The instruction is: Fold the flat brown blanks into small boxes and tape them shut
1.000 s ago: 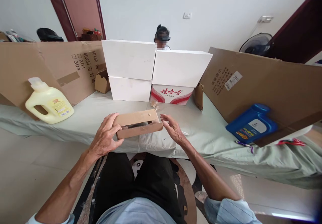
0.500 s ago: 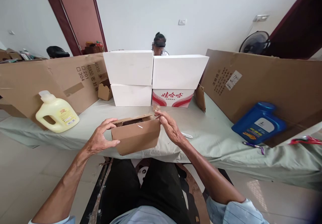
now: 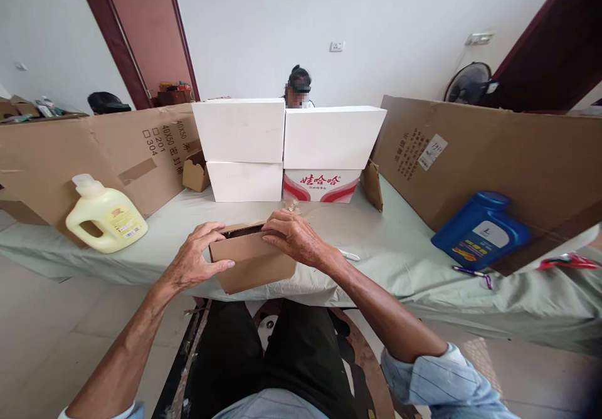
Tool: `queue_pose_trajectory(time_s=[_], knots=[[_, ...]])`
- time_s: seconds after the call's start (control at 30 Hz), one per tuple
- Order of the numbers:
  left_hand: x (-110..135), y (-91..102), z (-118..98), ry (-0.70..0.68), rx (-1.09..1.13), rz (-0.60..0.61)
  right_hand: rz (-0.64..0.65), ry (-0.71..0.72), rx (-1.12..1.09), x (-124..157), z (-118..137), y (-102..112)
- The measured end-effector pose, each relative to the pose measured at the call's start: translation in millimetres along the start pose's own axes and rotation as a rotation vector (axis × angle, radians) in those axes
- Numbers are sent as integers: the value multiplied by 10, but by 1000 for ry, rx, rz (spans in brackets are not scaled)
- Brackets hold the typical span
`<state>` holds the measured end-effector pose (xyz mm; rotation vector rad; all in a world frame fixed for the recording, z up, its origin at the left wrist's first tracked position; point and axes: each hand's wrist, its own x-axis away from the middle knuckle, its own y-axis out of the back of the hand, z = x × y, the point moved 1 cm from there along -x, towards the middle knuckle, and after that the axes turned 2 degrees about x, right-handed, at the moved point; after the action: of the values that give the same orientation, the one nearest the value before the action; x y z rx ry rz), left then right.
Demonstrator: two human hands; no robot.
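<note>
A small brown cardboard box (image 3: 251, 262) stands upright at the near edge of the table, right in front of me. My left hand (image 3: 195, 261) grips its left end, thumb on the front face and fingers curled over the top rim. My right hand (image 3: 295, 236) lies across the top right of the box with its fingers bent down over the flap at the opening. What is inside the box is hidden.
The table wears a pale green cloth (image 3: 385, 243). A cream jug (image 3: 104, 215) stands left, a blue jug (image 3: 482, 231) right, with cardboard sheets behind them. Stacked white boxes (image 3: 286, 137) stand at the back. A small open carton (image 3: 195, 171) is back left. A person sits beyond.
The box turned from lying tilted to standing upright. My right hand moved from its right end onto the top and pressed the flap down. My left hand kept its hold.
</note>
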<state>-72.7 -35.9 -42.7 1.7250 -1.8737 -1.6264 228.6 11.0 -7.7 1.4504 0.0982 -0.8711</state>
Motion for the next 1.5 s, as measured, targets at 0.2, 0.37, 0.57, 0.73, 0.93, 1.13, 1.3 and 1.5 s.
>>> queue_pose_trajectory(time_s=[0.2, 0.37, 0.57, 0.73, 0.93, 1.13, 1.3, 1.5], knots=[[-39, 34, -75, -26, -40, 7, -67, -63, -110, 50, -47, -45], [-297, 34, -308, -55, -90, 35, -85, -62, -120, 51, -75, -65], [-722, -168, -578, -114, -123, 141, -146, -45, -189, 43, -57, -42], [-853, -279, -622, -144, -59, 164, -203, -56, -122, 97, -106, -48], [-790, -328, -598, -189, -67, 80, -153, -112, -124, 151, -154, -124], [-700, -386, -582, -310, -235, -48, -150, -126, -124, 148, -151, -173], [-603, -392, -679, -377, -203, -78, -145, -139, -66, 157, -163, -198], [-421, -122, -849, -230, 357, 36, -151, -178, -48, 185, -274, -232]])
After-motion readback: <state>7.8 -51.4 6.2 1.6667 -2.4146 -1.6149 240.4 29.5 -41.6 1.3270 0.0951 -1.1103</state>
